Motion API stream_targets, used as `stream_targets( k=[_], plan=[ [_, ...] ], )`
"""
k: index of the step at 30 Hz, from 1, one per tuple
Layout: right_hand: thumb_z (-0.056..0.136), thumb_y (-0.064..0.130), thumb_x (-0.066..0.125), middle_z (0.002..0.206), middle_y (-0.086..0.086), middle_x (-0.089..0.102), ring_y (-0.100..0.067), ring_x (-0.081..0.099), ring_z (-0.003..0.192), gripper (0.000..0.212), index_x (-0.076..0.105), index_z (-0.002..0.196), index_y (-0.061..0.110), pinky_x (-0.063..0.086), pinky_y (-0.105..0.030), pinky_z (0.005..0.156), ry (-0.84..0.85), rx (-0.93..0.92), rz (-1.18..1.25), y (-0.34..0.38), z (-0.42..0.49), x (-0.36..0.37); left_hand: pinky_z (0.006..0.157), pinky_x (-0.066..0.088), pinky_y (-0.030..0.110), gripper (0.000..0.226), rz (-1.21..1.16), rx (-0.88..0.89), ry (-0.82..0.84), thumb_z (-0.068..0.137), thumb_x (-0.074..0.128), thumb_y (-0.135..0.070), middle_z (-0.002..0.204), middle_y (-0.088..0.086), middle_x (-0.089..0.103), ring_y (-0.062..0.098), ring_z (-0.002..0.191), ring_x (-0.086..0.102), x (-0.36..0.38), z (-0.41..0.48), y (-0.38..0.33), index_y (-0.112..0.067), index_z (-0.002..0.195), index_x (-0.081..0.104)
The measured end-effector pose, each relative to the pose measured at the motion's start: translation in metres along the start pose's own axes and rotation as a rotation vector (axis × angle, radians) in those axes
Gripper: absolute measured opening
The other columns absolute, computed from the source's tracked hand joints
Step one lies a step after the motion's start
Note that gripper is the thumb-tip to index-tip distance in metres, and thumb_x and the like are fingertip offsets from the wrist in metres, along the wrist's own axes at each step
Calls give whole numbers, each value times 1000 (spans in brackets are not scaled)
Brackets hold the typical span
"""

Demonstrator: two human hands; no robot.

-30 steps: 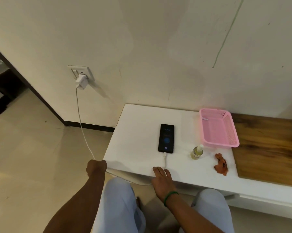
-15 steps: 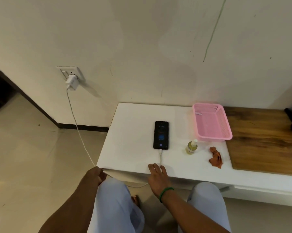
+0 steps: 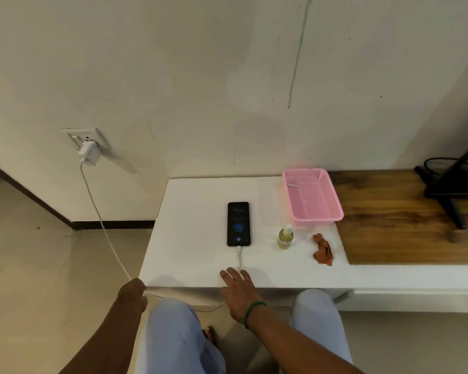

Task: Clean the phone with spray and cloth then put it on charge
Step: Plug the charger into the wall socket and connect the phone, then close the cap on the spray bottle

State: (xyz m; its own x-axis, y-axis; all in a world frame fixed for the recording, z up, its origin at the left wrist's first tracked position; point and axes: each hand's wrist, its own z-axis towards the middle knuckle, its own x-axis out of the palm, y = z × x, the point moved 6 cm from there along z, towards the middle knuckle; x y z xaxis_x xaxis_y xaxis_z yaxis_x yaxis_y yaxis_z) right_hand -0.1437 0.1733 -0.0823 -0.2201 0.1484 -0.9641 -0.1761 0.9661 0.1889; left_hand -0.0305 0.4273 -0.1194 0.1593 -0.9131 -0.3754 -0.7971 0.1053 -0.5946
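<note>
A cream wall [image 3: 200, 76], marked by a thin green streak [image 3: 297, 49], meets a pale tiled floor [image 3: 38, 265] along a dark skirting board [image 3: 114, 224]. A low white bench [image 3: 195, 238] stands against the wall, its right part topped in brown wood [image 3: 403, 225], where a black stand [image 3: 454, 190] rests. A white socket plate [image 3: 77, 131] sits low at left.
</note>
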Motion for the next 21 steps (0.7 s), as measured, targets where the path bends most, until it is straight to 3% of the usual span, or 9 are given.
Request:
stream_targets(
  k=[2,4,6,10,13,18,21],
  plan=[
    [80,7,57,153,-13,18,-30,9,141,39,56,120,7,6,-50,113,-24,-17,10,1,-2,-9,96,44,39,41,108,43,-122,94,41,-6,142,27,41,41,118,49,-4,-7,-11,8,133,44],
    [78,16,57,152,-13,20,-29,10,141,44,54,121,8,6,-49,113,-62,-32,33,-1,-4,-21,100,44,47,43,187,85,-284,86,50,-12,129,30,50,45,116,51,-4,-20,-30,8,125,48],
    [74,24,58,150,-14,26,-30,17,140,47,57,119,9,12,-50,113,-138,-51,79,-3,-8,-37,95,46,49,43,219,227,-346,82,53,-9,123,30,51,47,110,53,8,-42,-57,7,121,46],
    [57,31,63,131,-13,54,-30,49,121,43,67,96,14,43,-48,96,-399,-11,165,-28,-19,-67,96,46,47,51,119,589,-166,82,58,-5,130,23,51,41,115,53,59,-95,-100,-1,132,47],
    [62,28,56,123,-12,59,-29,53,111,37,67,94,13,47,-39,90,-578,78,268,-60,-33,-97,98,41,35,44,143,754,16,85,60,-5,128,11,57,29,115,56,108,-135,-115,-8,128,56],
    [71,29,53,109,-9,66,-22,60,100,32,68,92,11,50,-30,85,-849,280,330,-126,-79,-146,77,45,18,31,287,898,215,83,60,-2,108,5,65,18,91,59,178,-193,-108,-8,113,64],
    [73,28,55,94,-7,67,-19,59,90,27,68,89,10,50,-25,75,-955,458,351,-182,-111,-156,84,50,25,35,368,936,298,81,59,-1,107,2,66,17,93,61,212,-209,-94,-11,114,65]
  ],
)
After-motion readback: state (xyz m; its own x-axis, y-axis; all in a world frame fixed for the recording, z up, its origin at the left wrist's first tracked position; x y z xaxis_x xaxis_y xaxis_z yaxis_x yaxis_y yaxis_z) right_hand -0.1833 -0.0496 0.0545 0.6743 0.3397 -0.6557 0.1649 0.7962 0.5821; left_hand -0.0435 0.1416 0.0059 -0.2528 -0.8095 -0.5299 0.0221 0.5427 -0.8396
